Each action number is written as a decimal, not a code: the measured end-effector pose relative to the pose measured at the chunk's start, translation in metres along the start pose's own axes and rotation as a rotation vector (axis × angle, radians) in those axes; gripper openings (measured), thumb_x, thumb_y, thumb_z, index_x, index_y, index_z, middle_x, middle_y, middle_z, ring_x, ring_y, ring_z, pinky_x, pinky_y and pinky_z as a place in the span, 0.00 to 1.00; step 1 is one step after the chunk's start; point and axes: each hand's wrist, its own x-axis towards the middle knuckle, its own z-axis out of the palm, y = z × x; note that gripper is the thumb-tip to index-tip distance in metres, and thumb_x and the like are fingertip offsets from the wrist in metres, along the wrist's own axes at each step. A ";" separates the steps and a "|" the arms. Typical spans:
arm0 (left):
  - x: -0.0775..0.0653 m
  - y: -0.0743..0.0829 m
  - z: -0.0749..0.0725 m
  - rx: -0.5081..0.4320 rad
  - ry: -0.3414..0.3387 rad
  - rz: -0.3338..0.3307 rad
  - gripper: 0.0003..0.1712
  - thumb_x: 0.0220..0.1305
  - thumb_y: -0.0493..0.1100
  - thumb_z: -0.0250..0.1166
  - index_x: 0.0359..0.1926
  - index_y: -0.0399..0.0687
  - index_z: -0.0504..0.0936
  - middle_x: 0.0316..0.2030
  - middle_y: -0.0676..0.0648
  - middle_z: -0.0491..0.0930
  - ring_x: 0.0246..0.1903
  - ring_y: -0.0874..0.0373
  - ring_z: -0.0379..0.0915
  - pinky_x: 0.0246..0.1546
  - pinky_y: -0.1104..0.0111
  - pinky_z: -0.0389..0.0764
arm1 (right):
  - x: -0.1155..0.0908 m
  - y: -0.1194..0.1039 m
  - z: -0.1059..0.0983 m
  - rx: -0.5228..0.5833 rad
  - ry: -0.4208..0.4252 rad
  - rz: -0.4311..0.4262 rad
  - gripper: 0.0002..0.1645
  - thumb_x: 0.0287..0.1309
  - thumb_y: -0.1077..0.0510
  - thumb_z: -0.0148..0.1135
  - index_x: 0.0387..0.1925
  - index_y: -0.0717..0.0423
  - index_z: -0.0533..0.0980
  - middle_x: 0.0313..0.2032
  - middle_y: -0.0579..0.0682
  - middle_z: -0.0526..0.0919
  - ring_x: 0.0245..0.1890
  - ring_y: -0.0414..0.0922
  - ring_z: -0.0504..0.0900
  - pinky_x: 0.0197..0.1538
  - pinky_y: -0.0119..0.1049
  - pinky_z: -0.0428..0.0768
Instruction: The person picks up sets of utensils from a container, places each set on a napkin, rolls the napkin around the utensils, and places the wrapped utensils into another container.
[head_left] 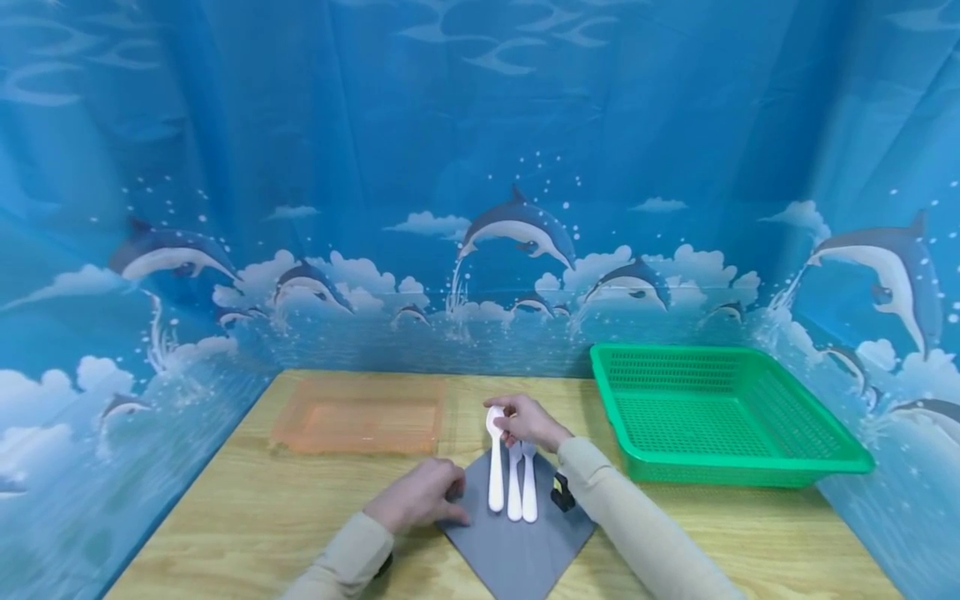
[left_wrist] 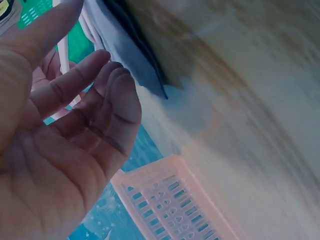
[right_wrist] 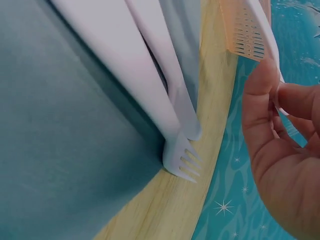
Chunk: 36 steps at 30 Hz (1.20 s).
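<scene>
My right hand [head_left: 528,421] pinches a white plastic spoon [head_left: 496,479] near its bowl end between thumb and fingers. The spoon lies lengthwise over a dark grey cloth napkin [head_left: 517,554], its handle toward me. Beside it on the cloth are a white plastic fork [right_wrist: 181,159] and a white plastic knife [right_wrist: 186,112], side by side, their ends reaching the cloth's far edge. At the napkin's left corner is my left hand [head_left: 423,496], with loosely bent fingers and nothing held in the left wrist view; whether it touches the cloth is unclear.
An orange plastic basket [head_left: 360,392] stands at the back left of the wooden table [head_left: 232,508]. A larger green basket [head_left: 750,471] stands at the right. Behind the table hangs a blue dolphin-print curtain [head_left: 420,125].
</scene>
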 end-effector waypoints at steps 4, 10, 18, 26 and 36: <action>0.001 0.001 0.005 0.023 -0.023 -0.002 0.21 0.44 0.53 0.79 0.33 0.47 0.81 0.26 0.55 0.75 0.25 0.68 0.66 0.27 0.75 0.72 | 0.000 0.001 0.002 -0.028 -0.009 -0.012 0.26 0.67 0.67 0.54 0.66 0.57 0.70 0.37 0.57 0.75 0.22 0.42 0.78 0.32 0.46 0.84; -0.001 0.004 0.007 0.013 -0.040 0.012 0.24 0.45 0.52 0.79 0.39 0.45 0.80 0.30 0.53 0.76 0.28 0.67 0.67 0.31 0.74 0.74 | -0.001 0.006 0.004 -0.060 -0.009 -0.031 0.26 0.66 0.68 0.54 0.65 0.59 0.71 0.34 0.57 0.75 0.20 0.42 0.78 0.28 0.44 0.83; -0.002 0.003 0.005 -0.010 -0.041 0.016 0.26 0.44 0.51 0.80 0.40 0.48 0.78 0.31 0.53 0.74 0.30 0.66 0.66 0.32 0.72 0.73 | -0.001 0.012 0.005 -0.115 -0.003 -0.022 0.24 0.64 0.68 0.57 0.62 0.61 0.73 0.34 0.56 0.75 0.22 0.43 0.77 0.25 0.37 0.79; 0.000 0.002 0.007 -0.022 -0.055 -0.004 0.26 0.45 0.52 0.79 0.41 0.49 0.77 0.31 0.54 0.74 0.30 0.66 0.67 0.32 0.72 0.73 | 0.000 0.016 0.008 -0.391 0.091 -0.107 0.18 0.57 0.68 0.63 0.51 0.63 0.80 0.44 0.56 0.84 0.42 0.48 0.81 0.47 0.42 0.80; -0.003 0.004 0.006 -0.027 -0.065 -0.021 0.25 0.46 0.52 0.78 0.41 0.49 0.76 0.31 0.54 0.72 0.30 0.66 0.65 0.32 0.73 0.71 | 0.002 0.015 0.017 -0.492 0.097 -0.065 0.17 0.57 0.70 0.61 0.49 0.64 0.81 0.51 0.60 0.83 0.54 0.55 0.81 0.56 0.49 0.79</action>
